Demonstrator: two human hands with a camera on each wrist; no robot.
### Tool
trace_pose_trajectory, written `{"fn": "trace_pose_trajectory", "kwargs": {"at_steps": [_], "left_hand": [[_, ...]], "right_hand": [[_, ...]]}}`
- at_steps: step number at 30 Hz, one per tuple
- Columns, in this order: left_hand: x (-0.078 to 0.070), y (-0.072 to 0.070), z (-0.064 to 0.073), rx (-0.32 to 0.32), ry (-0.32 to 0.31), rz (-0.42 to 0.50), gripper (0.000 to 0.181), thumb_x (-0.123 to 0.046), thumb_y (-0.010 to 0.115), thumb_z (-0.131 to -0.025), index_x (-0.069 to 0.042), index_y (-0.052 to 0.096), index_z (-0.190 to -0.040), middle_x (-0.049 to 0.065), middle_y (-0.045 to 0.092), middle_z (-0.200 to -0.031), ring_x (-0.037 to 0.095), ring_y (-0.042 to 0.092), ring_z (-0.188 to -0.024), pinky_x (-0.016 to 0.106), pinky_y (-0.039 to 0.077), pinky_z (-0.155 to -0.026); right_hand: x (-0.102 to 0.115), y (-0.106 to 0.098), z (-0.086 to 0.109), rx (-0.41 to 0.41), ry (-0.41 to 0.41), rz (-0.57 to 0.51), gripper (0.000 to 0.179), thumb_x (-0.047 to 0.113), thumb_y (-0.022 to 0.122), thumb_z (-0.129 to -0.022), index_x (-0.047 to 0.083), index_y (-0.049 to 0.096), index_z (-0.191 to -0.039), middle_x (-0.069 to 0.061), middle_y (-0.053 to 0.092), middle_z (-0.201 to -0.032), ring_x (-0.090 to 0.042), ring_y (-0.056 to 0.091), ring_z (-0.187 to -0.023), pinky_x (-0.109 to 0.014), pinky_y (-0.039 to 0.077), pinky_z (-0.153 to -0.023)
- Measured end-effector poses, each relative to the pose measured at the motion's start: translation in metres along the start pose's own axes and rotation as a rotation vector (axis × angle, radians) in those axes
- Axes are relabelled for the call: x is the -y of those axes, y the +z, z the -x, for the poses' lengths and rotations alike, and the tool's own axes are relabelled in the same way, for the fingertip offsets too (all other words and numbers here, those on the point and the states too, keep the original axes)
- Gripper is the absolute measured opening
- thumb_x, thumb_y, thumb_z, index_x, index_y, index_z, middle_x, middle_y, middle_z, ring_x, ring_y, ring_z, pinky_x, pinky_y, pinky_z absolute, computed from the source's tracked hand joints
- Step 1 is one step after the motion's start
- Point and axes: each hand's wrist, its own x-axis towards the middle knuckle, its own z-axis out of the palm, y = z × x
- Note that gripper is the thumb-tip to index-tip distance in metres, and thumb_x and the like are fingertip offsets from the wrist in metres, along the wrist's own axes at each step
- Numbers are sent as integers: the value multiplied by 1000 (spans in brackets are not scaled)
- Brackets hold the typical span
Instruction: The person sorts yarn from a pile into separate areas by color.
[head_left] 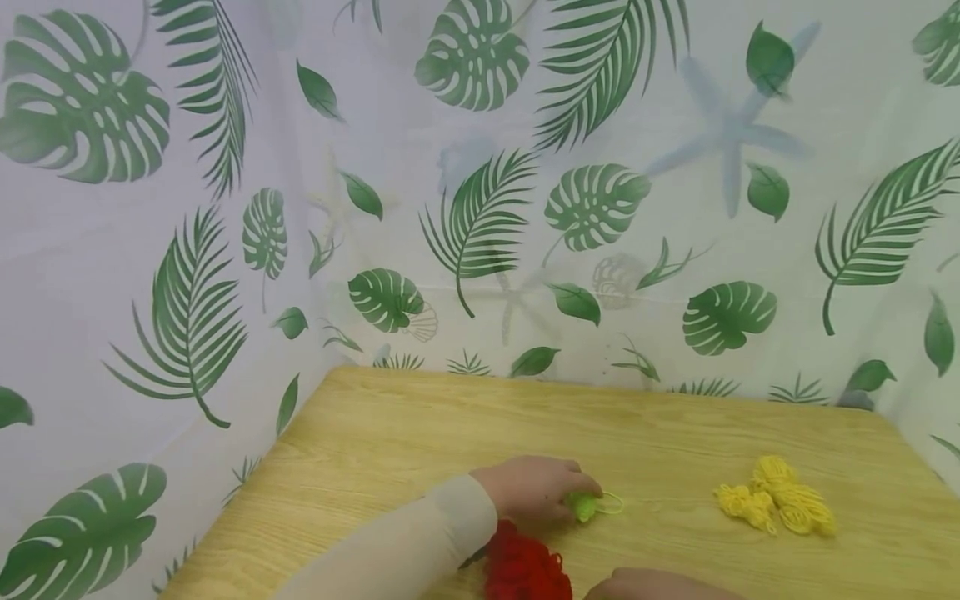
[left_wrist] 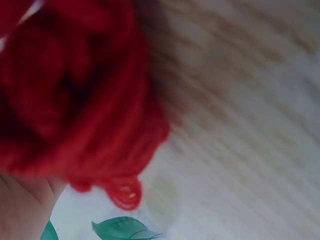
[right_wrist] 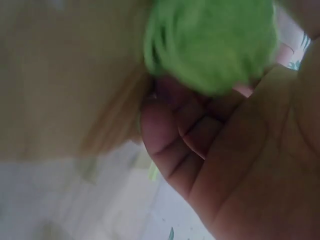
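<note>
My left hand (head_left: 540,487) curls its fingers over a small bundle of light green yarn (head_left: 583,507), with a thin loop sticking out to the right. A heap of red yarn (head_left: 527,567) lies just below that wrist; in the left wrist view the red yarn (left_wrist: 80,95) hides most of the hand. Only the back of my right hand (head_left: 660,586) shows at the bottom edge of the head view. Up close, the right hand (right_wrist: 240,155) has bent fingers against a thick ball of green yarn (right_wrist: 215,45). Whether both green pieces are joined cannot be told.
Two bundles of yellow yarn (head_left: 780,496) lie together on the right part of the wood-grain table (head_left: 420,417). A white cloth with green leaves (head_left: 480,217) hangs as walls behind and at the sides of the table.
</note>
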Motion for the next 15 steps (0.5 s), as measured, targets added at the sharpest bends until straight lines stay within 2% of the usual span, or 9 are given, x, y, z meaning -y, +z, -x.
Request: {"fn": "trace_pose_trajectory", "kwargs": {"at_steps": [2, 5, 8, 11, 15], "left_hand": [[1, 1, 0, -10, 3, -14, 45, -30, 69, -97, -36, 58, -140, -15, 59, -120, 1, 56, -103, 20, 45, -96], [2, 2, 0, -17, 7, -23, 45, -29, 69, -97, -35, 58, -140, -15, 59, -121, 2, 56, -105, 20, 44, -97], [2, 2, 1, -20, 7, -34, 44, -29, 69, -97, -35, 59, -139, -15, 59, -123, 2, 56, -109, 20, 43, -99], [1, 2, 2, -26, 7, -44, 44, -29, 68, -97, -35, 59, -139, -15, 59, -124, 1, 56, -109, 19, 42, -99], [-1, 0, 4, -33, 11, -48, 43, -29, 69, -97, -33, 60, -139, -14, 60, -123, 1, 56, -111, 19, 42, -99]], "right_hand": [[14, -3, 1, 16, 31, 56, 21, 34, 60, -101, 28, 73, -117, 25, 62, -108, 7, 54, -94, -23, 50, -74], [16, -4, -3, 63, 29, 131, 21, 38, 60, -101, 33, 73, -117, 26, 62, -105, 8, 55, -91, -23, 50, -71], [16, -3, -4, 65, 25, 137, 21, 37, 60, -101, 32, 73, -116, 26, 63, -105, 8, 55, -91, -23, 51, -71], [15, -4, -2, 44, -4, 114, 21, 33, 60, -102, 27, 73, -117, 24, 63, -106, 8, 55, -92, -22, 51, -71], [9, -6, 0, -18, -41, 13, 19, 26, 61, -101, 19, 72, -115, 22, 63, -106, 6, 56, -93, -23, 51, -73]]}}
